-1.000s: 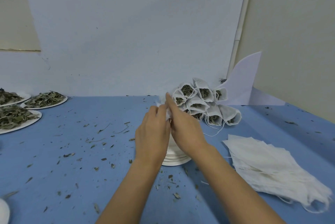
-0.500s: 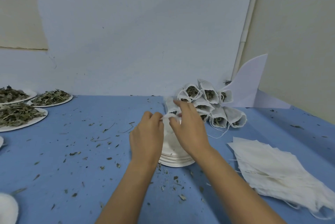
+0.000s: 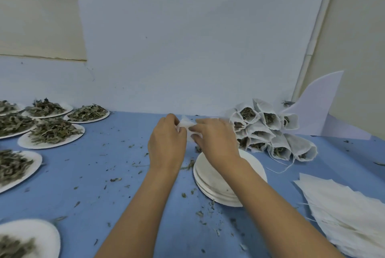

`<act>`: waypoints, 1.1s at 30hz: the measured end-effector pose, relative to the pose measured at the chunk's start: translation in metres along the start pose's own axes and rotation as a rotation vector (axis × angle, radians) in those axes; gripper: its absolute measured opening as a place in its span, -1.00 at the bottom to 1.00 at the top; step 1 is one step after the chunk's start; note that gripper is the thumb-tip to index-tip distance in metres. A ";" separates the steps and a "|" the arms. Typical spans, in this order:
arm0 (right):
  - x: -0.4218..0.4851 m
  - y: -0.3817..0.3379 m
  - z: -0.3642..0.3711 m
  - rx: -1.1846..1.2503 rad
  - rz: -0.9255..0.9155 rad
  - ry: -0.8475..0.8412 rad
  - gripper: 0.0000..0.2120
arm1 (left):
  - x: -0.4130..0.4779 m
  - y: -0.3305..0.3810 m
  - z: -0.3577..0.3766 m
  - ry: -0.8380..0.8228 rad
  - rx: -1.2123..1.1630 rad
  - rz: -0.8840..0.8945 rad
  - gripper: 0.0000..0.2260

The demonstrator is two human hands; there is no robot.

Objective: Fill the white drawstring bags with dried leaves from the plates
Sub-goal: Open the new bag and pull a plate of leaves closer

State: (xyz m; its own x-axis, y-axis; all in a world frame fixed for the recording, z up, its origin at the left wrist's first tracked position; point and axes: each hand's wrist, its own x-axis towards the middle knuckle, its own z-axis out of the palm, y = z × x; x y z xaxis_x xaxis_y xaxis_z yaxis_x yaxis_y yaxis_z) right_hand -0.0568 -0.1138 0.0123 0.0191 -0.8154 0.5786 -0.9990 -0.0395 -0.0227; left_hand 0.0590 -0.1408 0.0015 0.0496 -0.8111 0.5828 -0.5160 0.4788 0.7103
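Both hands are up over the middle of the blue bench (image 3: 93, 184), fingers curled in and close together. The left hand (image 3: 166, 143) and the right hand (image 3: 216, 141) each pinch one side of a single white drawstring bag (image 3: 186, 127), which is held between them, clear of the bench top. Only a small crumpled part of the bag shows past the knuckles, so I cannot tell how full it is.

Under the right wrist sits a stack of empty plates (image 3: 210, 182), with leaf crumbs (image 3: 115, 179) scattered around it and across the bench. Just behind the right hand, against the wall, lies a heap of filled bags (image 3: 268, 132) with their open mouths showing green, loose strings trailing from them. At the near right a pile of flat bags (image 3: 343, 216) is fanned out. A curved white sheet (image 3: 316, 107) leans in the far right corner.

The dried leaves (image 3: 54, 131) are well apart on the left, heaped on several white plates (image 3: 62, 143) in a cluster.
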 end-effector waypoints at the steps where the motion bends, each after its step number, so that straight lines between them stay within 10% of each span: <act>1: 0.007 -0.006 0.004 0.011 0.008 -0.035 -0.75 | 0.005 -0.005 -0.002 -0.026 -0.065 -0.008 -0.98; 5: 0.026 -0.031 0.019 0.087 0.098 -0.049 -0.66 | 0.025 -0.036 -0.014 -0.065 -0.303 -0.156 -0.78; 10: 0.041 -0.056 0.049 0.095 0.093 -0.083 -0.54 | 0.053 -0.112 -0.050 -0.208 0.650 -0.380 -0.66; 15: 0.054 -0.069 0.065 0.101 0.068 -0.073 -0.59 | 0.070 -0.156 -0.079 -0.307 0.883 -0.608 -0.58; 33: 0.042 -0.048 0.050 0.326 0.288 -0.004 -0.43 | 0.055 -0.134 -0.035 -0.418 1.086 -0.205 -0.65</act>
State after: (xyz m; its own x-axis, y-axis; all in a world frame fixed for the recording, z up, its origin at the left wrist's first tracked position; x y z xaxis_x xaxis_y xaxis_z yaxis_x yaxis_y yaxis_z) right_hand -0.0060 -0.1754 -0.0029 -0.2574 -0.8222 0.5077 -0.8982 0.0099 -0.4394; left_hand 0.1606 -0.2380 -0.0474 0.0362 -0.9831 0.1796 -0.9977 -0.0459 -0.0500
